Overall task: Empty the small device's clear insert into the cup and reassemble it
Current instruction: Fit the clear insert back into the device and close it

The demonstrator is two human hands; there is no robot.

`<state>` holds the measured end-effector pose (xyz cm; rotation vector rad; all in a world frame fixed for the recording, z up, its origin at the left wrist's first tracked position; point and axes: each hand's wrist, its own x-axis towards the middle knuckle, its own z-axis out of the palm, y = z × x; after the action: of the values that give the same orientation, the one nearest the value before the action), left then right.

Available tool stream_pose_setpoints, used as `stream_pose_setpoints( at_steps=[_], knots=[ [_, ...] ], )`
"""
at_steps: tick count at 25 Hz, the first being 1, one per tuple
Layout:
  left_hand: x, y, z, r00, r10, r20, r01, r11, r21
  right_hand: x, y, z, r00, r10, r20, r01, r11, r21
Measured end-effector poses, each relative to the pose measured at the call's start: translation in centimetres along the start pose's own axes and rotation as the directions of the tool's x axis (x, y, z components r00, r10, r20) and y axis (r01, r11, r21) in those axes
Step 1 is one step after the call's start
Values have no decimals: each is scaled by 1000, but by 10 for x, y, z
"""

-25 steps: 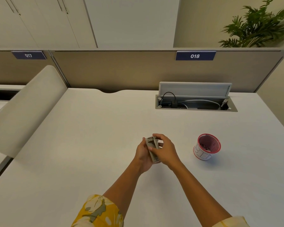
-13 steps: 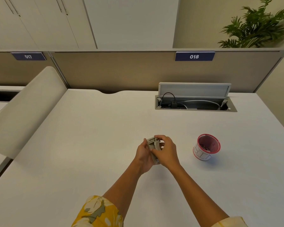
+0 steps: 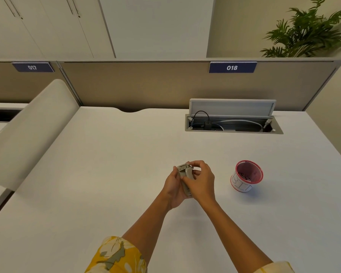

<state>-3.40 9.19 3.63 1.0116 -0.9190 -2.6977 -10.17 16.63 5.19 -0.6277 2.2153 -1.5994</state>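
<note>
A small grey device [image 3: 183, 170] is held upright over the middle of the white desk [image 3: 106, 174]. My left hand [image 3: 174, 186] cups its back and left side. My right hand [image 3: 200, 180] wraps its front, with thumb and forefinger pinched at its top end. Most of the device is hidden between my palms, and I cannot make out the clear insert. To the right stands a small white paper cup [image 3: 244, 179] with a red rim, upright, with dark bits inside it.
An open cable hatch [image 3: 233, 123] with cords lies at the back right of the desk. A tan partition [image 3: 146, 85] labelled 018 closes the far edge. A curved beige divider [image 3: 28, 131] borders the left side. A potted plant [image 3: 307, 30] shows beyond the partition.
My right fingers have shifted up from the device's side to pinch at its top end. Less of its open frame shows. The cup has not moved.
</note>
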Motion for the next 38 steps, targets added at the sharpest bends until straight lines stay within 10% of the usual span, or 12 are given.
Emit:
stream_pose_setpoints(
  at_steps=[13,30,38],
  knots=[
    [5,-6,5,963,265,-56,-228,906,356,-3,2,-6,998,-2,-63,1,1000,-22],
    [3,-12,-6,953,301,-33,-271,897,349,29,10,-36,960,114,257,-112,993,-23],
    [4,-11,-2,963,267,-42,-233,900,369,32,11,-28,984,92,151,-63,980,-189]
  ],
)
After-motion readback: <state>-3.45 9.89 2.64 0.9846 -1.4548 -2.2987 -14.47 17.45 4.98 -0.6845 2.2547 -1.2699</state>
